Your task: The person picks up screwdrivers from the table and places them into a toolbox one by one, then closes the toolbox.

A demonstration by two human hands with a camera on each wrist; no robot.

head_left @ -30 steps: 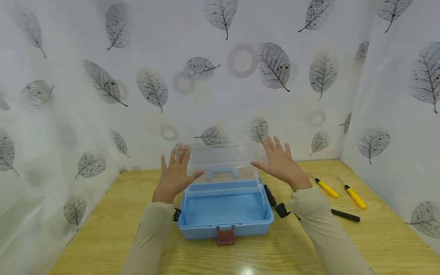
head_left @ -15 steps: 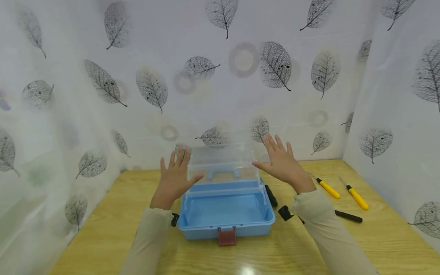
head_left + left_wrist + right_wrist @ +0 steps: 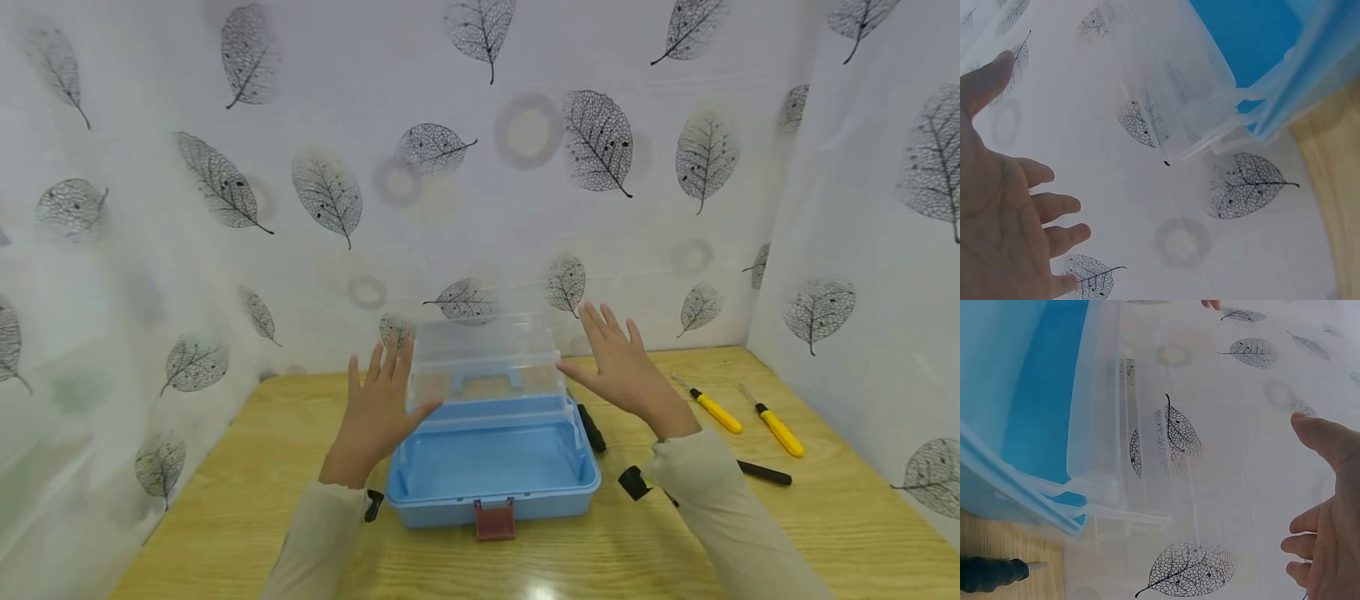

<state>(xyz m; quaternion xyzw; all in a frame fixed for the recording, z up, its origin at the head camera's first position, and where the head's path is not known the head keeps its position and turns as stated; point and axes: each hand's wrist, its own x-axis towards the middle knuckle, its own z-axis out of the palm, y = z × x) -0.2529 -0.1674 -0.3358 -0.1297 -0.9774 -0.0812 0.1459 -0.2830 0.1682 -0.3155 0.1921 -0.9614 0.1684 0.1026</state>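
Head view has our left hand (image 3: 377,418) and right hand (image 3: 630,375) both open with fingers spread, holding nothing, dropped back a touch from half a second ago, so we'd say nothing's being handled. Between them, untouched on the desk (image 3: 247,492), sits the blue box (image 3: 555,502), clear lid (image 3: 480,337) up, nothing visible inside; yellow screwdrivers (image 3: 717,413) lie off right.
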